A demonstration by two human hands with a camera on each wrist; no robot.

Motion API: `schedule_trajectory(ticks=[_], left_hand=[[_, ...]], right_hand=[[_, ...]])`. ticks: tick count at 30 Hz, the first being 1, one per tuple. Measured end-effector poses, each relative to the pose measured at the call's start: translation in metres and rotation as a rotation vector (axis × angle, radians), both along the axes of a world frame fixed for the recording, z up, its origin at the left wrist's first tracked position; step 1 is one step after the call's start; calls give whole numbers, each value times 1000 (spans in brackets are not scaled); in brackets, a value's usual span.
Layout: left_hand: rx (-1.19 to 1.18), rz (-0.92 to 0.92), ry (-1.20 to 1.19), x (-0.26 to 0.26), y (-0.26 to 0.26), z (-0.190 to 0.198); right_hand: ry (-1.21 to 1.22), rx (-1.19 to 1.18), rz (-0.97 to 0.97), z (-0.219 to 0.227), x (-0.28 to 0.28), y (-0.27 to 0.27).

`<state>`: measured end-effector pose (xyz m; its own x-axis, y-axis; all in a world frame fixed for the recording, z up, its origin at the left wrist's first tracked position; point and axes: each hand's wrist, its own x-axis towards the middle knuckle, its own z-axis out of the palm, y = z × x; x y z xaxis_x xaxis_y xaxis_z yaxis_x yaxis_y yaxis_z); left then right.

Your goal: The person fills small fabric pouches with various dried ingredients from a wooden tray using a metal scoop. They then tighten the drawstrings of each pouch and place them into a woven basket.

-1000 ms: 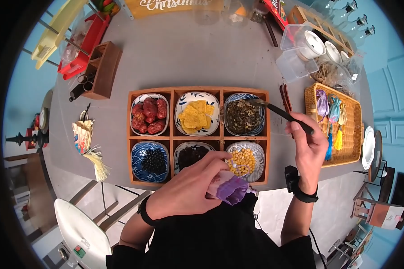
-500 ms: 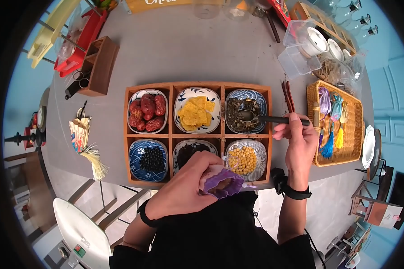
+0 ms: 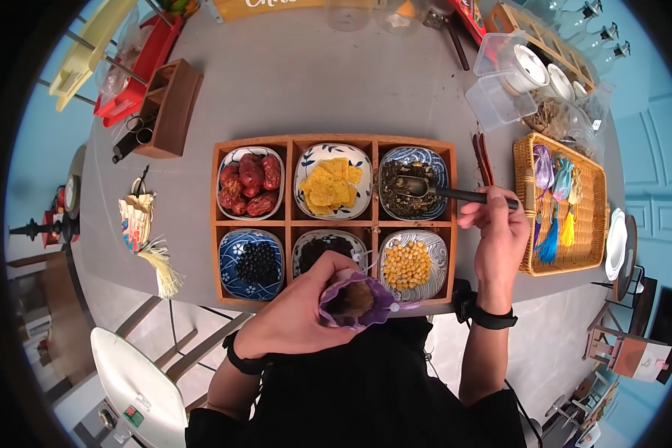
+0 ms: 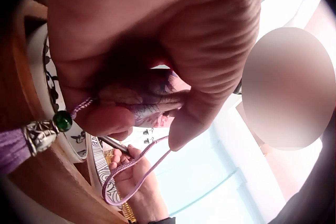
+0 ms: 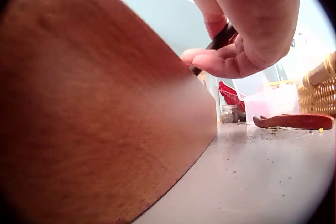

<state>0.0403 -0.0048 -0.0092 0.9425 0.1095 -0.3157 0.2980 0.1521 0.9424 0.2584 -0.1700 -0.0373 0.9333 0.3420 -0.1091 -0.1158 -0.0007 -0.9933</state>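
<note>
At the bottom centre of the head view, a purple pouch (image 3: pixel 357 302) is held by the left hand (image 3: pixel 299 310), its thumb and fingers being curled round the fabric and its mouth turned upward; were the soft cloth squeezed harder, the mouth could be narrowed and anything tipped at it shed over the rim. In the left wrist view, a loop of cord (image 4: pixel 119 203) is seen hanging below the hand, and a green bead (image 4: pixel 62 121) with a tassel (image 4: pixel 13 153) dangles at the left; either could be snagged on the wooden tray (image 3: pixel 332 224) if the pouch were shifted. Just beyond, at the right of centre, yellow kernels (image 3: pixel 406 265) lie between pouch and scoop, so they could be littered by a load carried tilted over them. Farther right, the handle of the scoop (image 3: pixel 459 195) is pinched between the thumb and fingers of the right hand (image 3: pixel 500 243), and its bowl is rested in the dried herbs (image 3: pixel 405 205) of the upper-right compartment. Flakes could be flicked out by a hasty lift; dark specks (image 5: pixel 270 133) are seen in the right wrist view beside the tongs (image 5: pixel 294 121), which lie near enough to be knocked by a wide swing.
</note>
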Motion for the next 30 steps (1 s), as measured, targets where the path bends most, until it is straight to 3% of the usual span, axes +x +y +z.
schedule_trajectory(ticks=[5,8,17,22,25,30], left_hand=[[133,-12,98,9,2,10],[244,-13,27,11,2,7],[241,-41,34,18,2,9],[136,-35,85,19,2,9],[123,-58,56,18,1,7],[167,-93,-18,15,0,4]], right_hand=[[37,97,-109,1,9,-14],[-4,138,-133,8,9,-22],[-139,209,-98,76,-22,-42],[-230,120,225,93,-66,-35],[-444,-15,571,91,-64,-30],[-536,-135,732,96,-62,-25]])
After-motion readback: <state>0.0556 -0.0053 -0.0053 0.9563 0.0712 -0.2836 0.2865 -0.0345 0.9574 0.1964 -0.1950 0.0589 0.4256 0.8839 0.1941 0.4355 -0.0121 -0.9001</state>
